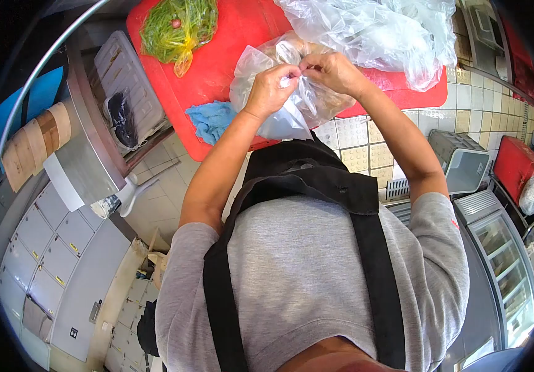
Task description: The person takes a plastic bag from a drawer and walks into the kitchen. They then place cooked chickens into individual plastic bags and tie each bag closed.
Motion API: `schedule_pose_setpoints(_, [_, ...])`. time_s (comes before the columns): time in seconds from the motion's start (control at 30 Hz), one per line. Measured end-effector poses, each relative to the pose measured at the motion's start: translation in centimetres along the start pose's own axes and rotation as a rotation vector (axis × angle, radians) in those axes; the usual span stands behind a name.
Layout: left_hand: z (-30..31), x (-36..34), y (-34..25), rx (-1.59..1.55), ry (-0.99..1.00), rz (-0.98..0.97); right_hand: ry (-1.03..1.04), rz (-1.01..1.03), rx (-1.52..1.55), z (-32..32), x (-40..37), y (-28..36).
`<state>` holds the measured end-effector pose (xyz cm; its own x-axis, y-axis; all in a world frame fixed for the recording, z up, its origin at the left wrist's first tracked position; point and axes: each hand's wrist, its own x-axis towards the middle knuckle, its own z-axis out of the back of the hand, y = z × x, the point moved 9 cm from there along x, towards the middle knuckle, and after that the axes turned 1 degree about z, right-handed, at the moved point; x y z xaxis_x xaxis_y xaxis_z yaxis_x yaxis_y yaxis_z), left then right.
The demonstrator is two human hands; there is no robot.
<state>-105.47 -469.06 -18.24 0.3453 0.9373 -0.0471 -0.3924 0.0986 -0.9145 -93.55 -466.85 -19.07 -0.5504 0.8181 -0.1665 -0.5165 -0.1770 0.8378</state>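
A clear plastic bag (323,104) with something brownish inside sits at the near edge of the red table (217,74). My left hand (272,90) pinches the gathered plastic at the bag's top. Close beside it, my right hand (331,71) grips the same plastic between thumb and fingers. The two hands almost meet above the bag. Its contents cannot be made out through the plastic. Left of my left hand lies a crumpled blue cloth (211,121).
A bag of green vegetables (177,31) lies at the table's far left. Large clear plastic bags (378,37) spread over the far right. A grey bin (459,161) stands on the tiled floor at right, near a glass-door fridge (505,260). Grey lockers (50,254) are at left.
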Motion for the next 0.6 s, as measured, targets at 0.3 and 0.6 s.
schedule_pose_setpoints(0.3, [-0.1, 0.4, 0.8, -0.103, 0.039, 0.076, 0.046, 0.055, 0.056, 0.4, 0.0, 0.6])
schedule_pose_setpoints(0.6, [-0.9, 0.8, 1.7, -0.117, 0.211, 0.172, 0.154, 0.159, -0.001, -0.4, 0.3, 1.0])
